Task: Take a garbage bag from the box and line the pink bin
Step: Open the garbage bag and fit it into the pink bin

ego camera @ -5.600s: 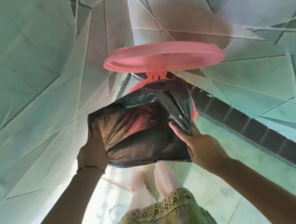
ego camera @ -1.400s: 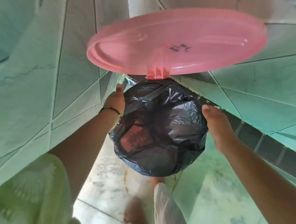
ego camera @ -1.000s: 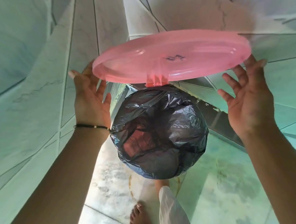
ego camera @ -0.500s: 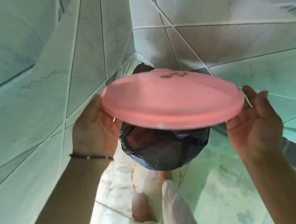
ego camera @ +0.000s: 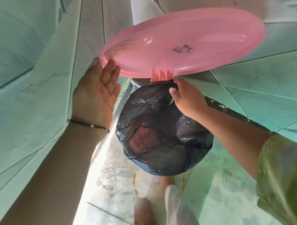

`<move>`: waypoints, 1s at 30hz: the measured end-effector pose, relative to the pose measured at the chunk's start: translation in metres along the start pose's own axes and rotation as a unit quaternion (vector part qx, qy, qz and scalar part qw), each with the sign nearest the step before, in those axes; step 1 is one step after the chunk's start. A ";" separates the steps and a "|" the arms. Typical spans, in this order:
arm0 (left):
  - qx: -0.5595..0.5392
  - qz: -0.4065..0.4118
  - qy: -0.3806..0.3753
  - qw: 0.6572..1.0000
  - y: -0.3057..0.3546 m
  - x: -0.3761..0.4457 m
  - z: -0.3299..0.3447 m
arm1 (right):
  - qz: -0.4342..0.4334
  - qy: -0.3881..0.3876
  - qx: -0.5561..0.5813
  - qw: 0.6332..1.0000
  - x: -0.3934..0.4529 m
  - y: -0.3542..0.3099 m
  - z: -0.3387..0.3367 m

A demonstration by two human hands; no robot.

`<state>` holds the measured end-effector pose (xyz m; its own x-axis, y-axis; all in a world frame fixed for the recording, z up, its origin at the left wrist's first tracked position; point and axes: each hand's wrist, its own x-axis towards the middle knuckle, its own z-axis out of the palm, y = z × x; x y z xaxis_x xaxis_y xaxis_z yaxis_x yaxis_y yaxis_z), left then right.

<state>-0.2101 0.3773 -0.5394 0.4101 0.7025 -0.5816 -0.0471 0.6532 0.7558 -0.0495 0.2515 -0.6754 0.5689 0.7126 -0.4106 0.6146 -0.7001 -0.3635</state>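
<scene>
A black garbage bag lines the pink bin and is folded down over its rim, hiding the bin's walls; a pink tint shows through the plastic inside. The bin's pink lid stands raised on its hinge at the back. My left hand holds the lid's left edge, thumb behind the rim and fingers spread under it. My right hand pinches the bag's edge at the back of the rim, just below the hinge. No box is in view.
The bin stands in a corner between pale green tiled walls, with a dark skirting strip along the right wall. My bare feet and a white trouser leg are on the tiled floor just in front of the bin.
The lid, lowered over the bin by both hands half a second ago, is raised again. My right hand has left the lid and now grips the bag near the hinge.
</scene>
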 end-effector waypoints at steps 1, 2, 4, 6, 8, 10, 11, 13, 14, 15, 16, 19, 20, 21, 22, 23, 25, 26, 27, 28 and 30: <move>0.003 -0.001 -0.001 1.000 0.000 0.000 -0.001 | 0.009 -0.008 0.018 1.000 0.005 -0.001 -0.003; 0.008 -0.003 -0.002 1.000 0.000 0.001 -0.002 | 0.020 -0.025 0.044 0.999 0.010 -0.001 -0.007; 0.034 -0.003 -0.013 0.999 0.000 0.001 -0.003 | 0.050 -0.087 0.101 0.990 0.016 -0.002 -0.016; 0.056 -0.004 -0.022 0.998 -0.001 -0.001 -0.004 | 0.099 -0.140 0.178 0.969 0.022 0.002 -0.022; 0.068 -0.007 -0.033 0.997 -0.003 -0.002 -0.009 | 0.156 -0.159 0.247 0.943 0.026 0.007 -0.026; 0.074 -0.021 -0.048 0.996 -0.006 -0.002 -0.015 | 0.181 -0.133 0.270 0.936 0.016 0.020 -0.032; 0.078 -0.028 -0.050 0.995 -0.009 -0.003 -0.020 | 0.185 -0.103 0.284 0.935 0.006 0.028 -0.034; 0.095 -0.039 -0.020 0.995 -0.022 -0.003 -0.035 | 0.196 -0.063 0.372 0.905 -0.027 0.042 -0.039; 0.106 -0.054 0.014 0.993 -0.032 -0.004 -0.043 | 0.202 -0.056 0.414 0.886 -0.047 0.048 -0.040; 0.115 -0.086 0.060 0.988 -0.046 -0.005 -0.051 | 0.209 -0.053 0.446 0.869 -0.067 0.053 -0.039; 0.119 -0.140 0.111 0.977 -0.061 -0.009 -0.060 | 0.222 -0.047 0.474 0.851 -0.087 0.056 -0.037; 0.087 -0.317 0.189 0.925 -0.109 -0.032 -0.076 | 0.301 0.002 0.516 0.802 -0.119 0.064 -0.015; 0.068 -0.355 0.187 0.913 -0.124 -0.040 -0.077 | 0.334 0.014 0.522 0.785 -0.125 0.066 -0.008; 0.043 -0.378 0.181 0.907 -0.137 -0.046 -0.076 | 0.368 0.019 0.529 0.764 -0.129 0.068 0.000; 0.017 -0.387 0.176 0.905 -0.148 -0.049 -0.074 | 0.397 0.018 0.550 0.735 -0.132 0.065 0.007; -0.011 -0.386 0.176 0.906 -0.158 -0.050 -0.072 | 0.415 0.013 0.582 0.699 -0.135 0.062 0.014; -0.068 -0.371 0.186 0.907 -0.169 -0.045 -0.071 | 0.426 0.011 0.645 0.634 -0.134 0.048 0.026; -0.089 -0.365 0.193 0.906 -0.173 -0.043 -0.071 | 0.424 0.021 0.670 0.609 -0.131 0.042 0.031; -0.099 -0.363 0.195 0.906 -0.177 -0.040 -0.073 | 0.421 0.035 0.694 0.584 -0.128 0.039 0.038; -0.109 -0.364 0.196 0.904 -0.181 -0.037 -0.075 | 0.427 0.048 0.708 0.560 -0.125 0.040 0.045; -0.113 -0.369 0.183 0.904 -0.184 -0.033 -0.076 | 0.454 0.055 0.718 0.524 -0.123 0.046 0.049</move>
<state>-0.2848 0.2553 -0.6819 0.0785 0.0714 -0.9944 -0.0867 0.9941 0.0645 -0.1177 0.1294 -0.6825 0.3471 -0.0009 -0.9378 -0.9378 -0.0088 -0.3470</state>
